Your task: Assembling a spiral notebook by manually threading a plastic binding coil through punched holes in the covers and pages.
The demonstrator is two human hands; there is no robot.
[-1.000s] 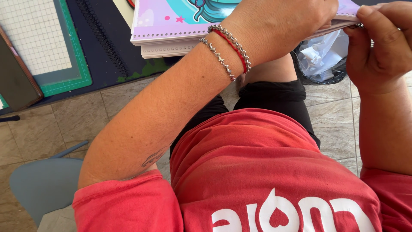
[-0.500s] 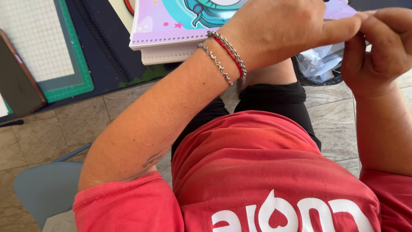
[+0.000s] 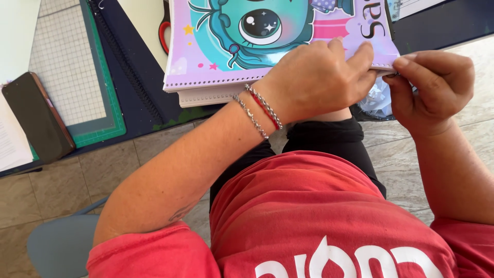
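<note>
The purple notebook with a teal cartoon face on its cover (image 3: 216, 51) lies at the worktop's (image 3: 442, 23) near edge, punched holes along its lower side, no spiral fitted yet by the look of it. The left hand (image 3: 316, 77) presses down on its right corner, grip closed over it; the right hand (image 3: 432, 87) pinches the same corner. Green cutting mat (image 3: 103, 123) and a dark phone (image 3: 36, 116) sit off left.

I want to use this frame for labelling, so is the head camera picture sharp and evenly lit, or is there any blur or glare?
Head view: sharp on the left hand, right hand and notebook cover; bright, even daylight with soft shadows under the forearms; no strong glare; edges bend slightly from the wide lens.
</note>
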